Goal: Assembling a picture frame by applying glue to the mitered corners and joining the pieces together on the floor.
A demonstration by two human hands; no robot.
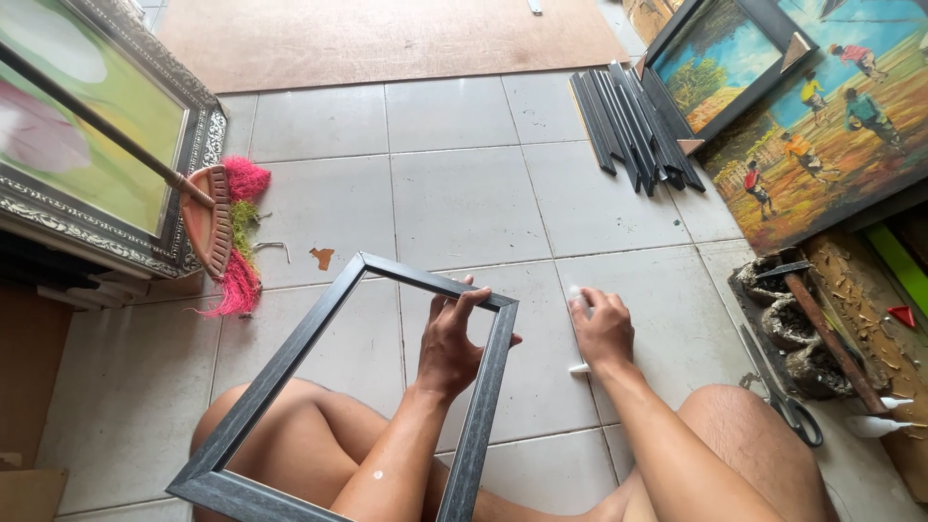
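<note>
I sit on a tiled floor with my knees in view. A dark grey rectangular picture frame [290,353], with nothing in it, rests tilted over my left thigh. My left hand [454,338] reaches through the frame and grips its right rail near the top corner. My right hand [601,329] is down on the floor tile to the right of the frame, closed around a small white object [578,367] that shows at both ends of the fist; I cannot tell what it is.
A stack of dark frame mouldings [633,126] lies at the back right beside framed and loose paintings [822,126]. A broom with pink bristles [227,232] leans by an ornate framed picture [97,145] at left. Scissors [793,406] and cluttered pots [802,329] sit at right. A plywood sheet [387,39] lies farther back.
</note>
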